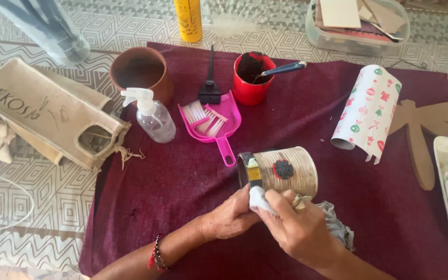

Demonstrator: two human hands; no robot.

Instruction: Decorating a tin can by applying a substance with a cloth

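Note:
A tin can [286, 171] lies on its side on the dark red cloth [296, 109], its open end to the left. It is wrapped in pale material, has a dark flower stuck on it, and carries a black and yellow band near the rim. My left hand [229, 218] steadies the can from below at its open end. My right hand [299, 225] pinches a small white rag [260, 199] against the can's lower side. A grey cloth [338, 225] lies under my right wrist.
On the cloth sit a pink dustpan with a small brush [216, 122], a black paintbrush [209, 83], a red cup with a blue-handled tool [252, 78], a clay pot [141, 72], a spray bottle [152, 116], a patterned paper roll [366, 111] and a cardboard dragonfly [423, 135]. A yellow bottle [189, 19] stands behind.

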